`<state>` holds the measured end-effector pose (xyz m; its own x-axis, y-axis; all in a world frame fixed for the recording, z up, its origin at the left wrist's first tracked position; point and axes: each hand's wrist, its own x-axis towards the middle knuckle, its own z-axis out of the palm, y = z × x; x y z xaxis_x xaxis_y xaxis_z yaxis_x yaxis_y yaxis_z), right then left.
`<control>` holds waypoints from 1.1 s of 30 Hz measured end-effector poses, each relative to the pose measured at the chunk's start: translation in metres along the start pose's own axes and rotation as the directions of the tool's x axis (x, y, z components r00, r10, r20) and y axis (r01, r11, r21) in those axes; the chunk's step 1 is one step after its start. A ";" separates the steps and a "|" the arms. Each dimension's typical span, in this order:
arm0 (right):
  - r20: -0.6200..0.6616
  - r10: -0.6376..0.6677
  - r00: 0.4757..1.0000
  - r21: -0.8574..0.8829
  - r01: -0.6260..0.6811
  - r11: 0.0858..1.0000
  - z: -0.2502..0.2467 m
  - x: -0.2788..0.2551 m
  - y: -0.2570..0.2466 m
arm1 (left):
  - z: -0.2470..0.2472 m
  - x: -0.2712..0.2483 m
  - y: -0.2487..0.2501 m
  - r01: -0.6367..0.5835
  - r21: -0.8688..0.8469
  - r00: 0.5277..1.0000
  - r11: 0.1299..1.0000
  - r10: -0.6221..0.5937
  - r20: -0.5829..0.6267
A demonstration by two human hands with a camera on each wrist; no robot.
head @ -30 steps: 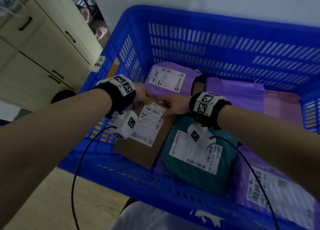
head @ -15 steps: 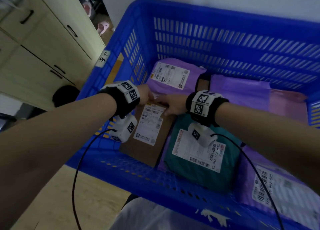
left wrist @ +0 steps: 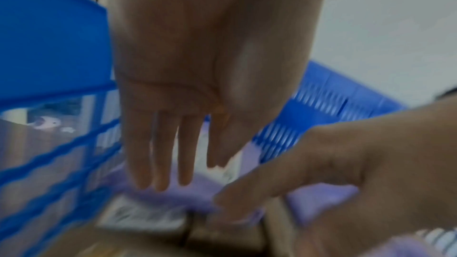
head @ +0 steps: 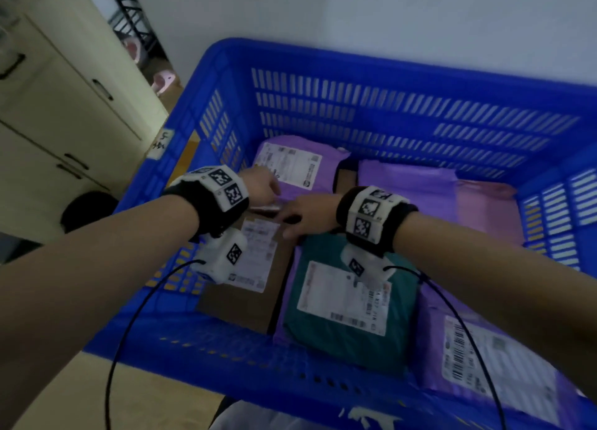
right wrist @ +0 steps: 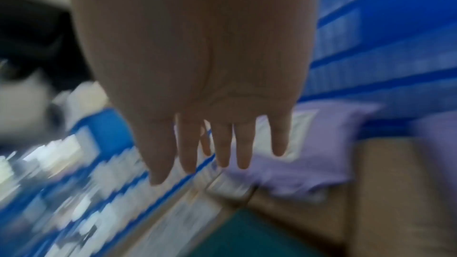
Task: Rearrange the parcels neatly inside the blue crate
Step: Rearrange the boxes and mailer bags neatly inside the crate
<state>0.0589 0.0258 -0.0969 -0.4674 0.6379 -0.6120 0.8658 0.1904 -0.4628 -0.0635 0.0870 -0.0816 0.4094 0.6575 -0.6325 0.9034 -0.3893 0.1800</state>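
Observation:
The blue crate (head: 323, 358) holds several parcels lying flat. A purple mailer (head: 297, 167) with a white label lies at the back left, and a brown cardboard box (head: 245, 303) sits in front of it. To the right of the box lies a teal parcel (head: 349, 303). My left hand (head: 261, 187) hovers over the purple mailer's near edge, its fingers (left wrist: 160, 163) straight and holding nothing. My right hand (head: 307, 213) reaches left over the box's far end, its fingers (right wrist: 220, 149) also straight and empty. Both wrist views are blurred.
More parcels fill the crate: a plain purple mailer (head: 407, 184) at the back, a pink one (head: 484, 209) at the back right, a labelled purple one (head: 497, 365) at the front right. A cream cabinet (head: 64, 122) stands to the left, and a white wall rises behind.
Both hands have left the far edge of the cardboard box and moved toward the back-left purple mailer. Their fingers now lie straight.

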 end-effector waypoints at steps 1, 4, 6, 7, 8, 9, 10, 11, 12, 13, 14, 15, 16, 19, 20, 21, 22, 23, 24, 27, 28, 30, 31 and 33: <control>-0.081 0.045 0.996 0.058 -0.041 0.998 -0.009 -0.012 0.011 | -0.006 0.006 0.006 -0.007 -0.117 0.999 0.993 0.001 -0.053; -0.306 0.194 0.932 0.226 -0.127 0.966 -0.019 -0.050 0.057 | -0.016 0.023 0.037 -0.072 -0.501 0.996 0.863 0.033 -0.086; -0.400 0.327 0.856 0.357 -0.183 0.916 -0.017 -0.074 0.090 | -0.014 0.030 0.063 -0.067 -0.659 0.998 0.749 0.053 -0.041; -0.419 0.401 0.815 0.420 -0.217 0.881 -0.014 -0.087 0.105 | -0.011 0.033 0.076 -0.063 -0.687 0.998 0.724 0.063 -0.025; -0.420 0.484 0.768 0.484 -0.261 0.835 -0.010 -0.099 0.119 | -0.006 0.037 0.087 -0.055 -0.689 0.998 0.722 0.069 -0.008; -0.417 0.559 0.717 0.542 -0.298 0.786 -0.005 -0.109 0.133 | -0.002 0.041 0.097 -0.055 -0.679 0.996 0.732 0.083 0.010; -0.412 0.627 0.661 0.591 -0.330 0.736 0.001 -0.119 0.144 | 0.002 0.045 0.105 -0.046 -0.662 0.995 0.748 0.094 0.037; -0.400 0.683 0.611 0.636 -0.352 0.687 0.008 -0.127 0.157 | 0.005 0.049 0.112 -0.031 -0.645 0.993 0.764 0.097 0.068; -0.374 0.731 0.571 0.675 -0.373 0.637 0.015 -0.132 0.166 | 0.007 0.051 0.117 -0.013 -0.626 0.991 0.780 0.094 0.096; -0.343 0.768 0.542 0.705 -0.391 0.591 0.022 -0.136 0.172 | 0.008 0.052 0.120 -0.001 -0.605 0.990 0.796 0.087 0.112; -0.310 0.799 0.514 0.730 -0.410 0.547 0.028 -0.139 0.177 | 0.008 0.054 0.123 0.018 -0.584 0.988 0.811 0.074 0.133; -0.289 0.818 0.498 0.747 -0.417 0.517 0.032 -0.142 0.179 | 0.009 0.057 0.125 0.041 -0.571 0.986 0.820 0.059 0.157; -0.261 0.831 0.491 0.759 -0.427 0.491 0.035 -0.144 0.180 | 0.011 0.060 0.126 0.071 -0.567 0.982 0.821 0.042 0.183; -0.221 0.850 0.479 0.763 -0.458 0.456 0.040 -0.148 0.182 | 0.018 0.068 0.127 0.132 -0.590 0.980 0.797 -0.015 0.198; -0.215 0.853 0.476 0.763 -0.463 0.451 0.041 -0.148 0.182 | 0.020 0.072 0.128 0.144 -0.603 0.980 0.785 -0.027 0.200; -0.218 0.849 0.481 0.776 -0.443 0.450 0.041 -0.146 0.183 | 0.022 0.077 0.127 0.152 -0.616 0.979 0.773 -0.033 0.200; -0.229 0.840 0.491 0.788 -0.413 0.456 0.042 -0.143 0.186 | 0.023 0.077 0.129 0.162 -0.625 0.978 0.763 -0.039 0.206; -0.249 0.831 0.497 0.815 -0.356 0.457 0.042 -0.140 0.189 | 0.022 0.077 0.132 0.175 -0.636 0.976 0.752 -0.047 0.213; -0.259 0.826 0.500 0.851 -0.288 0.440 0.043 -0.136 0.194 | 0.022 0.077 0.134 0.188 -0.647 0.974 0.739 -0.055 0.220; -0.274 0.812 0.515 0.911 -0.133 0.391 0.055 -0.122 0.225 | 0.022 0.077 0.139 0.191 -0.676 0.971 0.712 -0.037 0.235; -0.271 0.817 0.508 0.925 -0.099 0.368 0.051 -0.125 0.219 | 0.022 0.076 0.140 0.191 -0.683 0.971 0.705 -0.034 0.237; -0.249 0.834 0.493 0.954 -0.023 0.299 0.043 -0.135 0.202 | 0.021 0.075 0.139 0.191 -0.702 0.973 0.686 -0.040 0.226; -0.229 0.837 0.496 0.967 0.022 0.252 0.039 -0.139 0.196 | 0.020 0.073 0.139 0.186 -0.710 0.976 0.679 -0.043 0.214; -0.206 0.837 0.507 0.979 0.103 0.178 0.036 -0.147 0.192 | 0.018 0.067 0.137 0.172 -0.730 0.979 0.662 -0.033 0.201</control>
<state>0.2870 -0.0582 -0.1189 0.5248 0.6360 -0.5658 -0.0692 -0.6306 -0.7730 0.0855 0.0658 -0.1132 0.3450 0.5271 -0.7766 0.7617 0.3263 0.5598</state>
